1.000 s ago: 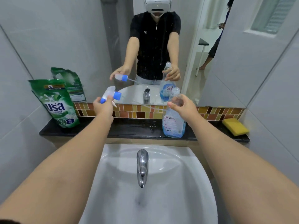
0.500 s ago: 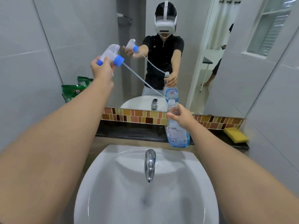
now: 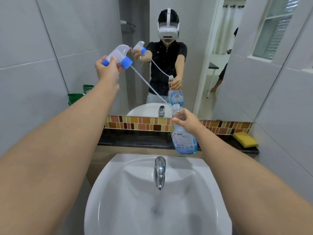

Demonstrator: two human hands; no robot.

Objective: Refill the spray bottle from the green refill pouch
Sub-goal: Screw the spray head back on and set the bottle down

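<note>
Left hand (image 3: 108, 68) closed round the trigger sprayer head (image 3: 118, 56), raised high and left, its dip tube (image 3: 149, 87) slanting down-right with the tip apparently just at the open neck of the spray bottle (image 3: 183, 138). Right hand (image 3: 186, 121) clamped round that neck, bottle upright over the counter (image 3: 135, 139) edge. Green refill pouch (image 3: 77, 97) far left behind the left forearm, nearer the left hand, mostly hidden.

Item count, located relative to the tap (image 3: 159, 173): one tap; one spray bottle (image 3: 183, 134) behind it to the right; one trigger sprayer head (image 3: 118, 56) above left; one green refill pouch (image 3: 77, 97) far left; one yellow sponge (image 3: 245, 139) far right; one basin (image 3: 118, 192) below
</note>
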